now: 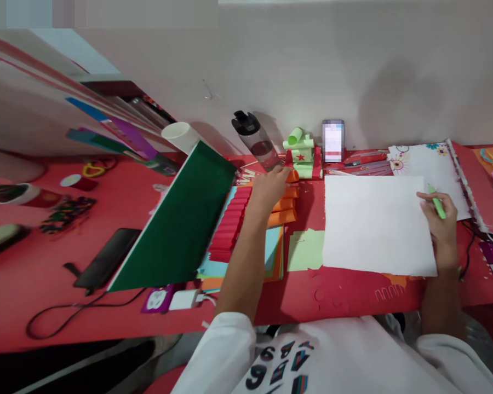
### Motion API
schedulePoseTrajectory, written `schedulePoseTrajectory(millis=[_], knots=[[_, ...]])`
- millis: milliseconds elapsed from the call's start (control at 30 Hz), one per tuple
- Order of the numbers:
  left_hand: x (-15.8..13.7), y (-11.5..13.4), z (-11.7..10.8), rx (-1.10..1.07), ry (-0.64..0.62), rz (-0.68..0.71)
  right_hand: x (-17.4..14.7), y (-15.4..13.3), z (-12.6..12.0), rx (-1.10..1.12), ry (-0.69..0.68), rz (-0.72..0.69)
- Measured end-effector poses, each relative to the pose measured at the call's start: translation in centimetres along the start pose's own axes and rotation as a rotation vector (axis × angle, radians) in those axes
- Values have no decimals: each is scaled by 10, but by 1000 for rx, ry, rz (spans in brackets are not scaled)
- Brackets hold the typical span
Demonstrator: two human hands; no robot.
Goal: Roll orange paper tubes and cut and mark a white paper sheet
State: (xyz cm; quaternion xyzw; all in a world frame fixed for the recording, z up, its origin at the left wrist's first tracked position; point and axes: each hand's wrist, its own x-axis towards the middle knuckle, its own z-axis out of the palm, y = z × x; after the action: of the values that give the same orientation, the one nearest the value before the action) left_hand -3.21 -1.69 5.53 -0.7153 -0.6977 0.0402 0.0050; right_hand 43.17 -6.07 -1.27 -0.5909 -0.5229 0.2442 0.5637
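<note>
My left hand (269, 189) reaches over a row of rolled orange paper pieces (286, 204). Its fingers are closed at the farthest orange paper roll (293, 176), partly hiding it. Beside that arm lies a strip of folded red paper (229, 230), on top of light blue and orange sheets (274, 249). My right hand (441, 219) grips a light green pen (437, 203) at the right edge of a blank white sheet (376, 224). Its index finger stretches out over the paper. Behind the left hand stands a light green paper model (302, 153) with a red star.
A dark green board (181, 230) leans to the left of the paper stack. A water bottle (257, 141) and a lit phone (333, 141) stand near the wall. A black power bank (107, 260), a cable and a white charger (184, 300) lie on the red table (304, 314).
</note>
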Motion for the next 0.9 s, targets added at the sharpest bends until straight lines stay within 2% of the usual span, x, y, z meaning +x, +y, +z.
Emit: schedulePoseTrajectory(millis=[100,233,467,700,800,900], knots=[[-7,-19,9,-44,-40,-88,-6,-1,17,-10,-128,-25],[-30,-26,19,-142,19,-154,-12,-5,41,-47,-202,-83],[-88,-34,47,-318,-41,-24,-19,-15,68,-134,-263,-148],[-130,-50,82,-322,27,-121,-26,-19,89,-197,-323,-177],[-139,-44,86,-334,109,-117,-29,-17,96,-240,-346,-234],[-144,-20,87,-376,186,-17,-32,-16,103,-338,-354,-318]])
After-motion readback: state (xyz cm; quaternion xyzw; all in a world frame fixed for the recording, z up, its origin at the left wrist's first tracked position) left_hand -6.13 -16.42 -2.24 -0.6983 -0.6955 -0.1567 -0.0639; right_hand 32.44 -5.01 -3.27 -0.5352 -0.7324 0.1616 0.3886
